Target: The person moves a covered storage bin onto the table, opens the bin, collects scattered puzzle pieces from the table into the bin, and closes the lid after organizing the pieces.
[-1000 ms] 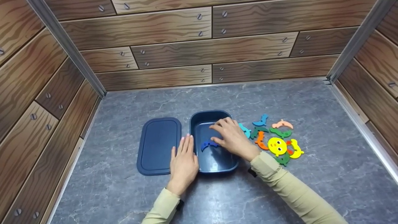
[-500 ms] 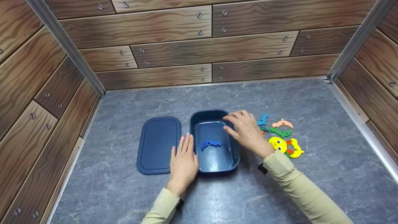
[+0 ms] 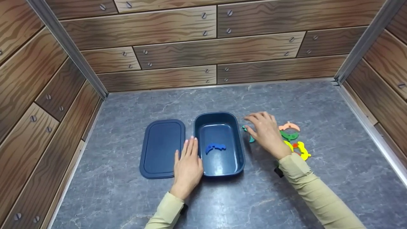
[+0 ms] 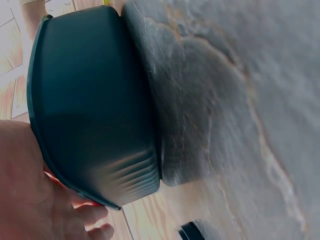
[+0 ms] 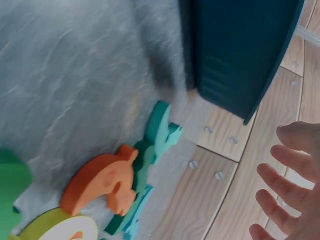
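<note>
My left hand [image 3: 188,167] lies with extended fingers along the left rim of the dark blue box [image 3: 240,167]; in the left wrist view the hand [image 4: 35,192] is at the box's rim [image 4: 34,100]. A blue curved toy piece [image 3: 216,148] lies inside the box. To the right, my right hand [image 3: 265,133] hovers over the toy pieces, fingers spread and loosely bent, holding nothing. A turquoise piece [image 3: 251,139] shows beside its thumb. In the right wrist view this hand [image 5: 295,185] is apart from the orange piece [image 5: 95,180] and turquoise piece [image 5: 159,130].
The dark blue lid [image 3: 162,149] lies flat left of the box. Right of the right hand lie a peach piece [image 3: 290,126], a green piece [image 3: 290,136] and a yellow piece [image 3: 303,152]; the yellow round face [image 3: 288,145] is mostly hidden. Wood-patterned walls [image 3: 178,28] surround the grey surface.
My right hand has moved right, from over the box to over the toy pieces, uncovering the blue piece in the box. The left hand has stayed still.
</note>
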A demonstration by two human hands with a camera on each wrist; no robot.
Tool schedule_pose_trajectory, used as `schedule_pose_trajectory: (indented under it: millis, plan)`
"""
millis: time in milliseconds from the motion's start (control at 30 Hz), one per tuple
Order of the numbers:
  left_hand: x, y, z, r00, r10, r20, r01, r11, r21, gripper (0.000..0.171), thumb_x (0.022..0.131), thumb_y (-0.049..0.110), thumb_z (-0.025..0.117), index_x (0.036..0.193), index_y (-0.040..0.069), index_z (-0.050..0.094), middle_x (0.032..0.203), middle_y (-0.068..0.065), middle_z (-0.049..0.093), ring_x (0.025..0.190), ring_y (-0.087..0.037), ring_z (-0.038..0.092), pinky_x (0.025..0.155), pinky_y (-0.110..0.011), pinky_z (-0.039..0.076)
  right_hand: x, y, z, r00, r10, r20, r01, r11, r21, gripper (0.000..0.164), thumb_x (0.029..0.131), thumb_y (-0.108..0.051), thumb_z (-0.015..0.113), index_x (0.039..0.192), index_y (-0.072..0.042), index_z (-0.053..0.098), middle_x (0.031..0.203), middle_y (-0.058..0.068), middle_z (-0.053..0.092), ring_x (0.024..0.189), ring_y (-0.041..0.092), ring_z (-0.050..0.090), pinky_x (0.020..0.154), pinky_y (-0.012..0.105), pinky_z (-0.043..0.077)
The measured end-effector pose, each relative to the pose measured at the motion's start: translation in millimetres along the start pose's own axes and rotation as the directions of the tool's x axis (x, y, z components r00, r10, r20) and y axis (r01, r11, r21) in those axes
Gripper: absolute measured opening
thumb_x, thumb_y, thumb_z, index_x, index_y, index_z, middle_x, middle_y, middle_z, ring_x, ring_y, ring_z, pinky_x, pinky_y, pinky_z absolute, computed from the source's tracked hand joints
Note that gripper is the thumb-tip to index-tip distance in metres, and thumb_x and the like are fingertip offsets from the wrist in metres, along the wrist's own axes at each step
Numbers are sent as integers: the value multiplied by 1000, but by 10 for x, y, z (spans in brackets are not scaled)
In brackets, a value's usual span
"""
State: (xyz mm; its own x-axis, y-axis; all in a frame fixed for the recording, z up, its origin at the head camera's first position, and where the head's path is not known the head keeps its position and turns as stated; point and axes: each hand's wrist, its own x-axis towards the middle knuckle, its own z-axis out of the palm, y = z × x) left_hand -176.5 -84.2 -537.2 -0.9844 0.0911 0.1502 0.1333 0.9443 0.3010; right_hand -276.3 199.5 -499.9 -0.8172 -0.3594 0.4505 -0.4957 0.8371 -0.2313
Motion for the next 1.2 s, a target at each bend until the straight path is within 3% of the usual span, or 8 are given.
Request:
schedule_pose_trajectory:
  millis: [433, 833, 1200]
  plan:
    - [11, -9, -19, 999, 11, -33, -11, 1000, -16, 59, 100, 21, 46, 156, 11, 31, 161, -2, 24, 148, -23, 20, 115, -56, 19, -60, 147, 167, 993, 88, 77, -87, 996, -13, 31, 91, -21, 73, 120, -9, 70, 118, 12, 65, 108, 34, 51, 87, 53, 39]
    - [6, 0, -12, 1000, -1, -12, 1, 1000, -8, 59, 101, 24, 44, 156, 12, 28, 162, -1, 22, 148, -22, 19, 115, -55, 18, -53, 204, 364, 983, 130, 132, -124, 991, -54, 35, 88, -19, 75, 120, -7, 70, 116, 15, 67, 106, 36, 52, 86, 53, 37]
    - [2, 3, 4, 1000, -2, -7, 2, 1000, -12, 60, 101, 23, 45, 157, 13, 26, 162, 1, 20, 148, -22, 16, 116, -55, 17, -16, 225, 437, 958, 153, 241, -131, 986, -106, 36, 88, -22, 74, 121, -8, 69, 113, 17, 68, 101, 35, 54, 84, 53, 38]
